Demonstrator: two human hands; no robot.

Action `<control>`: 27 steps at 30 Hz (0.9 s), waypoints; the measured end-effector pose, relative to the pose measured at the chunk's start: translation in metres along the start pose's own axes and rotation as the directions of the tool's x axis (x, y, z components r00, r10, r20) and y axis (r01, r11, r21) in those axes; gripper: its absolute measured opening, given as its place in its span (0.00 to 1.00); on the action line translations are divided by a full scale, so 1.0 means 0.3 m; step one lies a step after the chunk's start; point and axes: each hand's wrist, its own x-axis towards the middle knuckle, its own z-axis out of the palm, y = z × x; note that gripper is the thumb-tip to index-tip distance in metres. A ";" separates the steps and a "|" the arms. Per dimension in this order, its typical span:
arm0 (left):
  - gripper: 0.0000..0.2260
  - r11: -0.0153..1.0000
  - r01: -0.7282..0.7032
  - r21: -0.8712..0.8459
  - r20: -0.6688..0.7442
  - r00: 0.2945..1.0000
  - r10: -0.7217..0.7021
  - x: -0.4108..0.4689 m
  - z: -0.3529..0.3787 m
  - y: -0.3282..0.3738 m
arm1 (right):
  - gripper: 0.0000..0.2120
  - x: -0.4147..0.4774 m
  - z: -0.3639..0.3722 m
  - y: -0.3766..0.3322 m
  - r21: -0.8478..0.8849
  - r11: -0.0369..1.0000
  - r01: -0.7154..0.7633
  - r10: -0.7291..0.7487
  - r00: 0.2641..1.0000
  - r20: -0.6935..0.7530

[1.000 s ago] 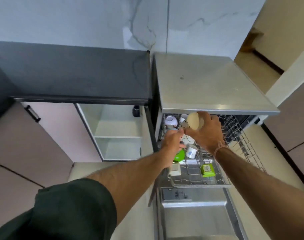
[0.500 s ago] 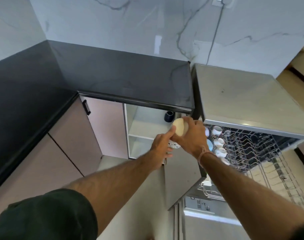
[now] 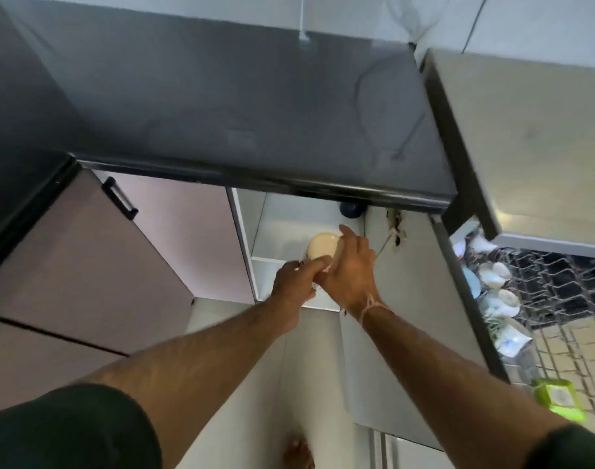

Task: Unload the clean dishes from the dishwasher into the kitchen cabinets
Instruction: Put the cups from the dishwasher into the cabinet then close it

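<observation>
My right hand [image 3: 348,270] grips a cream cup [image 3: 321,246] and holds it in front of the upper shelf of the open cabinet [image 3: 279,231] under the black counter. Just left of it, my left hand [image 3: 294,277] holds a small white dish that its fingers almost wholly hide. A dark blue cup [image 3: 351,209] stands at the back right of the cabinet's top shelf. At the right edge, the pulled-out dishwasher rack [image 3: 556,292] carries several white cups [image 3: 496,270].
The black counter [image 3: 221,106] overhangs the cabinet. A pink cabinet door [image 3: 86,265] with a black handle stands to the left. The dishwasher's grey side panel [image 3: 414,299] lies between cabinet and rack. A green item [image 3: 556,399] sits low in the rack. A bare foot [image 3: 298,453] shows below.
Both hands moved left from the dishwasher rack to the open cabinet, carrying the cream cup and the small white dish. The view swung left with them.
</observation>
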 end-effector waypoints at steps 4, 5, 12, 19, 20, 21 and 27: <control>0.23 1.000 -0.009 0.006 -0.033 0.999 0.009 0.261 -0.001 -0.043 | 0.42 0.157 0.181 0.110 0.251 0.960 -0.126 0.144 0.988 -0.053; 0.20 1.000 -0.015 0.017 -0.037 0.999 0.015 0.322 -0.001 -0.051 | 0.40 0.196 0.220 0.132 0.284 0.947 -0.149 0.174 0.983 -0.064; 0.35 0.896 -0.252 0.366 0.131 0.967 0.218 0.734 -0.040 -0.109 | 0.33 0.482 0.421 0.302 0.261 0.957 -0.124 0.166 0.976 -0.144; 0.38 0.838 -0.411 0.358 0.130 0.911 0.391 0.989 0.025 -0.093 | 0.34 0.674 0.527 0.416 0.330 0.943 -0.051 0.136 0.962 -0.239; 0.37 0.833 -0.430 0.349 0.127 0.902 0.413 1.003 0.046 -0.079 | 0.33 0.701 0.532 0.423 0.349 0.936 -0.054 0.149 0.956 -0.253; 0.36 0.829 -0.445 0.338 0.129 0.895 0.427 1.008 0.066 -0.061 | 0.33 0.729 0.536 0.428 0.364 0.930 -0.058 0.162 0.952 -0.261; 0.36 0.780 -0.513 0.358 0.046 0.844 0.534 1.128 0.111 0.001 | 0.23 0.872 0.575 0.437 0.470 0.882 0.006 0.180 0.919 -0.350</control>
